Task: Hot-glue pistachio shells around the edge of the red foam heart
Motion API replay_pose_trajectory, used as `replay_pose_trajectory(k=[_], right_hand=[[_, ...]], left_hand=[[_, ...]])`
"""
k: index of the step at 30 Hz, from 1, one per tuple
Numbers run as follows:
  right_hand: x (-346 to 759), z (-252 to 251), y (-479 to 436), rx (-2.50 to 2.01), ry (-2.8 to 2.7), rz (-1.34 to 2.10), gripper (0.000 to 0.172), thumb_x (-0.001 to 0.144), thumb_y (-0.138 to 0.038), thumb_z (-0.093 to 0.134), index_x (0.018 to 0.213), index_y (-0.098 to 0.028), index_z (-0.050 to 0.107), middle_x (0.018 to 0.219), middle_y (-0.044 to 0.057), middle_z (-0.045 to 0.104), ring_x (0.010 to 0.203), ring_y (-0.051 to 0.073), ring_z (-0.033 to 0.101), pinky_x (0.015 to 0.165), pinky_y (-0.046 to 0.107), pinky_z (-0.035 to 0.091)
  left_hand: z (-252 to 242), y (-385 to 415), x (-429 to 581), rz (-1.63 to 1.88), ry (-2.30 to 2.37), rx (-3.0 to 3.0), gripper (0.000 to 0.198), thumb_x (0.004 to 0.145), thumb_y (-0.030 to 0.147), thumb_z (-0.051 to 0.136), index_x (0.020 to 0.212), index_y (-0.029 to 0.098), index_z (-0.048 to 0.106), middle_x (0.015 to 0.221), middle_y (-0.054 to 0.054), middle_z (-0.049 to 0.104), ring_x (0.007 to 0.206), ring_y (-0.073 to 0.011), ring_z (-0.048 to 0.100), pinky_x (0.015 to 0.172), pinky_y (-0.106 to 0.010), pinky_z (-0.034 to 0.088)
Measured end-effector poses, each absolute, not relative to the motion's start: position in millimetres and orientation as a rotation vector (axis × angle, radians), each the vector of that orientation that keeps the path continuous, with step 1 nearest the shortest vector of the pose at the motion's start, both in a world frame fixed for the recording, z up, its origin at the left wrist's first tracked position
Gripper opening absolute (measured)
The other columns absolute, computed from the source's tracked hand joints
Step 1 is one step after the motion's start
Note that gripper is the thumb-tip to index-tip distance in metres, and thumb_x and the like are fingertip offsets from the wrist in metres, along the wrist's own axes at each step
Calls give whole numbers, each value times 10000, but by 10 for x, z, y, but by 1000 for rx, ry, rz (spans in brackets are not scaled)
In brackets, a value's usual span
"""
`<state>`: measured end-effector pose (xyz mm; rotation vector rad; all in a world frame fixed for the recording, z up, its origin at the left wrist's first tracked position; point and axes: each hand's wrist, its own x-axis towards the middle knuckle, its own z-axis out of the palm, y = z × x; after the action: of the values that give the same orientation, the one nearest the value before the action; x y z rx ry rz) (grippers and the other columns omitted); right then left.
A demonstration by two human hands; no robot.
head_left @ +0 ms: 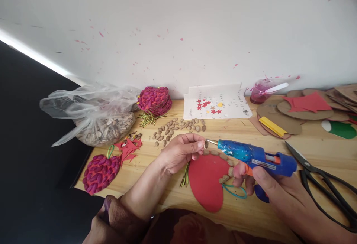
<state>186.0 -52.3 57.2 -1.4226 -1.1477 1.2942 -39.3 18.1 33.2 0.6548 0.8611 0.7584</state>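
Note:
My left hand point(178, 153) pinches a small brown oval seed point(206, 144) between thumb and fingers. My right hand point(275, 188) grips a blue hot glue gun point(251, 156), a finger at its orange trigger. The metal nozzle meets the seed or comes very close to it. Below both hands lies a red heart-shaped piece point(209, 181), with several brown seeds along its upper and right edge. A teal cord loop point(235, 192) sticks out at its right, and a green-and-dark tassel point(184, 177) at its left.
Loose seeds point(167, 130) lie scattered beyond my left hand. A plastic bag point(103, 121) and pink-studded decorations point(102, 173) are at left. Paper with stars point(217, 104), a cup of pink paint point(259, 92) and cardboard pieces point(281, 119) stand behind. Black scissors point(312, 169) lie right.

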Motion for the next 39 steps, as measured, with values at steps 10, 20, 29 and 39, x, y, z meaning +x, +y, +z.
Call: replay_pose_trajectory(k=[10,20,29,39], right_hand=[[2068,106,-573,-1235,-1493,1312,286,989,-479,456,913,-276,641,781,8,690,633,175,629,577,314,489],[2057,135,-559,-1239,-1531,1302,312,990,-478,456,890,-250,644,793,14,690,607,157,600,571,305,476],[2053,139,-565,-1245,-1512,1312,318,991,-477,453,893,-239,640,776,24,684,620,168,603,583,311,481],[2037,169,-547,-1256,-1495,1292,332,985,-493,458,879,-242,649,790,34,690,619,175,614,563,311,493]], left_hand=[[315,176,-393,762,856,664,327,637,298,915,792,103,703,670,-35,642,607,-77,550,501,-170,319],[310,183,-400,768,862,654,328,630,289,918,794,106,702,655,-30,634,593,-76,540,491,-167,319],[325,182,-392,760,865,661,332,619,294,923,770,102,698,647,-36,626,576,-70,518,477,-163,308],[315,182,-402,763,853,662,318,634,288,915,768,100,698,669,-37,624,578,-66,513,467,-155,311]])
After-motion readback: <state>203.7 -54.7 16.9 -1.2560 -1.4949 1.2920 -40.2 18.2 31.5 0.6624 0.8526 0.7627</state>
